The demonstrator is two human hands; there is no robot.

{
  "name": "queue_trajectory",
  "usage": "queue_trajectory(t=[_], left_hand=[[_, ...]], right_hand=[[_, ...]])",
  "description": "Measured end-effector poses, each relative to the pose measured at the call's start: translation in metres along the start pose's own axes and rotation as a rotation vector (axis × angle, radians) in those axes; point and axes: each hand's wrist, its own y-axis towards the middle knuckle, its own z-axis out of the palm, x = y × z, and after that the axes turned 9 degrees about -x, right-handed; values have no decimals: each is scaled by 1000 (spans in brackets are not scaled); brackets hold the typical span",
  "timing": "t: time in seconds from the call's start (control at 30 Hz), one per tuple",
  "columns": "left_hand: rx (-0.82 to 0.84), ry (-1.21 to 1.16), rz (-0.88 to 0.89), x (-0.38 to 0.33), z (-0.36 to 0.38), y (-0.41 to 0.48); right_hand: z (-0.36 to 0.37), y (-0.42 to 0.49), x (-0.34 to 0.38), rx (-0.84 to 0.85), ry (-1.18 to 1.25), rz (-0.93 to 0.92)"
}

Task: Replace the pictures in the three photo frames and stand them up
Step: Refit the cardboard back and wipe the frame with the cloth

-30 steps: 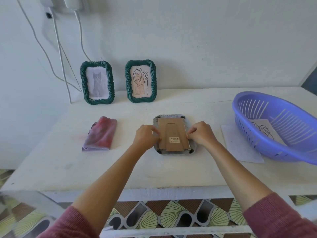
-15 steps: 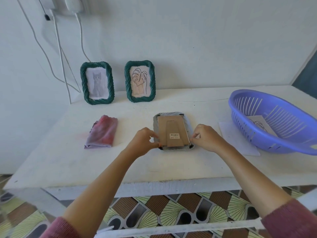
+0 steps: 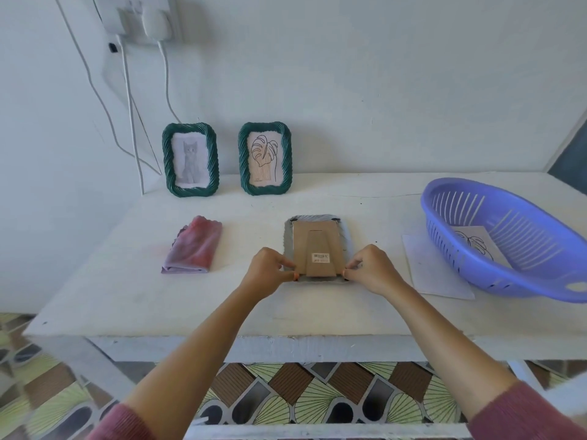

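the third frame [image 3: 346,239] lay face down near the middle of the table [image 3: 222,312], its cardboard backing [image 3: 316,246] upward, while the cat frame [image 3: 190,160] and the leaf frame [image 3: 265,158] stood upright at the back by the wall. the left hand [image 3: 268,274] pinched the backing's near left corner and the right hand [image 3: 371,269] pinched its near right corner, fingers curled tight on the edge. they were probably working small retaining tabs there, though the fingertips hid them. one risk was that a tab forced too far, or one corner pulled ahead of the other, would crease the cardboard or tear the fold-out stand. with both hands at the near end, the light frame could also skid toward the table's front edge, which was close behind the wrists. bare tabletop lay between the frame and the folded cloth [image 3: 193,246] on the left, and behind it up to the standing frames. the right was tighter: a loose sheet of paper [image 3: 435,271] lay near, the blue basket [image 3: 460,258] sat partly on it, and a wide right elbow could nudge either.
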Motion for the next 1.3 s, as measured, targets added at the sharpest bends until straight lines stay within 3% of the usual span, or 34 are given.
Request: queue_trajectory(t=[0.33,0.67,0.83,1.03,1.3], left_hand=[[-28,-50,-8,3,3,0],[148,125,216,10,-8,7],[180,238,293,6,-11,14],[262,429,377,-5,-12,25],[247,474,432,-5,-10,28]], right_hand=[[3,0,-4,-29,-25,76],[-21,4,1,154,-145,-209],[-25,10,11,201,-395,-396],[-26,16,14,217,-500,-554],[-23,15,8,213,-616,-711]])
